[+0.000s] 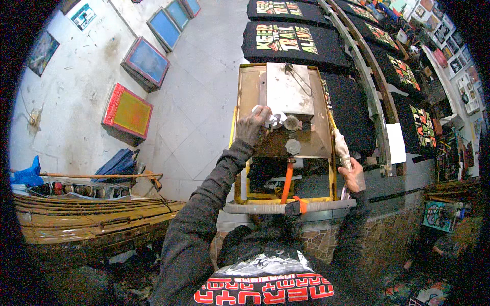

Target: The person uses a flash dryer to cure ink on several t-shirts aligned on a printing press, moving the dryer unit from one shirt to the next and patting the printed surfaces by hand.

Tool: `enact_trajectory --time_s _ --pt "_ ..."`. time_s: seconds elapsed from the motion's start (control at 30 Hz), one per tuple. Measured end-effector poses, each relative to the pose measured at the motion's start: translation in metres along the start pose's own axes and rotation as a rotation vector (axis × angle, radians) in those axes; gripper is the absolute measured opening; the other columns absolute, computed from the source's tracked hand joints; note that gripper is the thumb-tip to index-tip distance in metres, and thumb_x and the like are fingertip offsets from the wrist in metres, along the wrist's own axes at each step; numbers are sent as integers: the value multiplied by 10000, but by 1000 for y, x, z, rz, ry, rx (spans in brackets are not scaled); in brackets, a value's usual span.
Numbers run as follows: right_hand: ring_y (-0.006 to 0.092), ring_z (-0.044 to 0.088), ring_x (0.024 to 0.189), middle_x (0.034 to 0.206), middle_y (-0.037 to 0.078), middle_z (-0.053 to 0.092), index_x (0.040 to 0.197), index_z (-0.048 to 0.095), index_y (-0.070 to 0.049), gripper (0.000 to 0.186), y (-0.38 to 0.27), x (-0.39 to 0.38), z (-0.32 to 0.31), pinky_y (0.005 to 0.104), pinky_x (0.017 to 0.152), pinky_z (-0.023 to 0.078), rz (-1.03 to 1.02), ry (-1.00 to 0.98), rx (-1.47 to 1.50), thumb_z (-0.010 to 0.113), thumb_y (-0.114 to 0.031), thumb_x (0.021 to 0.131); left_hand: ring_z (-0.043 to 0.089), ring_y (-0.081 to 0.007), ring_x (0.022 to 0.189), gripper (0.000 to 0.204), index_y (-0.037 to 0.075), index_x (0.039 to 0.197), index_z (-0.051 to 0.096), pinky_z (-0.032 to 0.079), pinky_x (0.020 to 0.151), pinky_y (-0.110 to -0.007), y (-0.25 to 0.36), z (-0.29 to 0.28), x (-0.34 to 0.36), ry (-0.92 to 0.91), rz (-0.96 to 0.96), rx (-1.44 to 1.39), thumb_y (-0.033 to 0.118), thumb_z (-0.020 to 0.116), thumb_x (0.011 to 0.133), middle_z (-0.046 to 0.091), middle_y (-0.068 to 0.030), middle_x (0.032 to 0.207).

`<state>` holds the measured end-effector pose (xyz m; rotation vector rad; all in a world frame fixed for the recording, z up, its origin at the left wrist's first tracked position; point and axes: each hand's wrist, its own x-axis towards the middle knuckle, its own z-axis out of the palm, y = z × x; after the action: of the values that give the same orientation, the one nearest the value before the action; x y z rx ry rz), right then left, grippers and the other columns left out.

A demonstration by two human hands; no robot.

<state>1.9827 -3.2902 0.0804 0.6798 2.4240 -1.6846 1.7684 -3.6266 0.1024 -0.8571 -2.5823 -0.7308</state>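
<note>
In front of me stands a yellow-framed cart (244,181) carrying a brown metal unit (319,137) with a pale box on top (290,92). My left hand (252,126) is closed on a crumpled white cloth (275,120), right beside a round metal fitting (291,123). Below that fitting are a second knob-like part (292,147) and an orange hose (287,181) running down toward me. On the cart's right side, my right hand (353,177) is closed around the lower end of a twisted whitish cloth (341,145) lying along the yellow frame.
A grey-wrapped handle bar (255,208) crosses the cart's near end. Black printed shirts (296,43) lie in rows beyond and right, split by long rails (365,71). Framed screens (127,112) lean on the left wall. Long wooden strips (87,217) are stacked at lower left.
</note>
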Motion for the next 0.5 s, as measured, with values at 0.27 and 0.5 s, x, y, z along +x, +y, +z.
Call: enact_trajectory --time_s 0.27,0.5 --pt "136 561 740 832 18 610 1111 585 -64 362 9 3 -3 300 673 478 -132 13 87 738 -27 785 643 -286 738 387 106 1033 557 531 581 -397 -15 -12 -11 74 29 -106 159 722 686 593 -79 929" --pt "207 615 804 888 107 656 1054 579 -21 309 9 -2 5 363 738 497 -81 50 -80 699 -79 775 620 -273 720 180 38 875 545 510 700 -356 -16 -70 -148 183 -467 -407 78 647 732 597 -112 895"
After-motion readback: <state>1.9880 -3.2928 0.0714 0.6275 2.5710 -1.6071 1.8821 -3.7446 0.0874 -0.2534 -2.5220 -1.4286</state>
